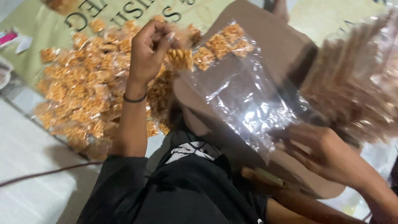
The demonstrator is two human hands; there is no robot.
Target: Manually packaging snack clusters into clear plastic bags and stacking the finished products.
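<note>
Over snack packets (83,91), left hand (151,49) pinching, raised

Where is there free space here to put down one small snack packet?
Bare white floor lies left of the snack packet pile, bordered below by a dark cable. The brown board is bare at its top. The left hand works over the crowded pile; the right hand holds the clear bag.
</note>
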